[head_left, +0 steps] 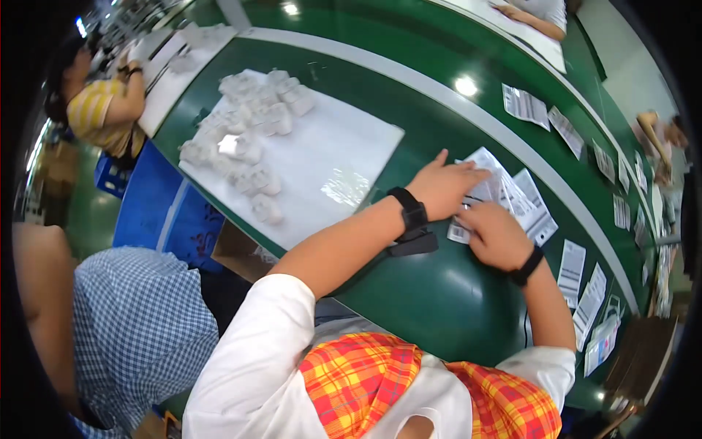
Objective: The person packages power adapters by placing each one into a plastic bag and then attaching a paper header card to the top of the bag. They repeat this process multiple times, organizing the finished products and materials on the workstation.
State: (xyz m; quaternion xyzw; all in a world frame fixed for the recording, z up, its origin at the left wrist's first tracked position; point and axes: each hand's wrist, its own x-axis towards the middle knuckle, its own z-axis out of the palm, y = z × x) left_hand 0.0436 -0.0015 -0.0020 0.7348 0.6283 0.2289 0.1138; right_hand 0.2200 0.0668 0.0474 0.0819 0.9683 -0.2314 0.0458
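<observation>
Left hand (446, 186) flat, fingers (468, 175) stretched out and close together, pressing down on the stack of printed paper slips (512, 194). Right hand (497, 235) palm down on the same stack at its 7 o'clock edge, fingers curled under toward the paper; cannot tell whether pinching a slip or just resting. Hands just beside each other, left at 11 o'clock of right. Stack fanned out, on the green counter (439, 293), at about 2 o'clock from frame centre.

Black wristband (411, 212) on left wrist, with a black flap hanging under it onto the counter. Black band (528, 265) on right wrist. White sleeves, orange plaid garment (358, 373) at 6 o'clock.

White sheet (329, 168) on counter at 9 o'clock of the hands, well apart. Pile of small white parts (248, 132) across its 10 o'clock half, some wrapped in clear film; kind too small to tell.

Pale stripe (453, 95) running along the counter past the stack at 12 o'clock. More printed slips (526, 106) beyond the stripe, others strung along the counter edge from 2 to 5 o'clock (585, 300).

Blue crate (161, 212) below counter at 9 o'clock. Person in blue checked shirt (139, 329) at 8 o'clock. Person in yellow striped top (99, 110) at 10 o'clock. Another person's forearm (537, 22) at 1 o'clock on a white sheet.
</observation>
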